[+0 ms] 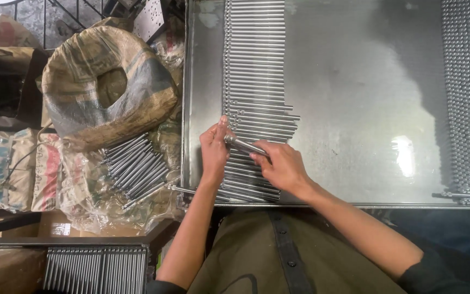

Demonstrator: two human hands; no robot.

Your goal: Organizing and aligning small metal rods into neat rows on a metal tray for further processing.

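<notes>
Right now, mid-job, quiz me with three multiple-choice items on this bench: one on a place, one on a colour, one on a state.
1. Where does the loose bundle of rods lie?
A. on plastic left of the metal tray
B. in the tray's middle
C. on the person's lap

2. What colour is the rolled sack?
A. bright blue
B. brownish tan
C. white

3. What is the right hand doing?
A. resting flat and empty
B. holding a metal rod with the left hand
C. gripping the sack

Answers:
1 A, the bundle sits outside the tray on its left.
2 B, its fabric is tan.
3 B, both it and the left hand close on one rod over the laid row.
</notes>
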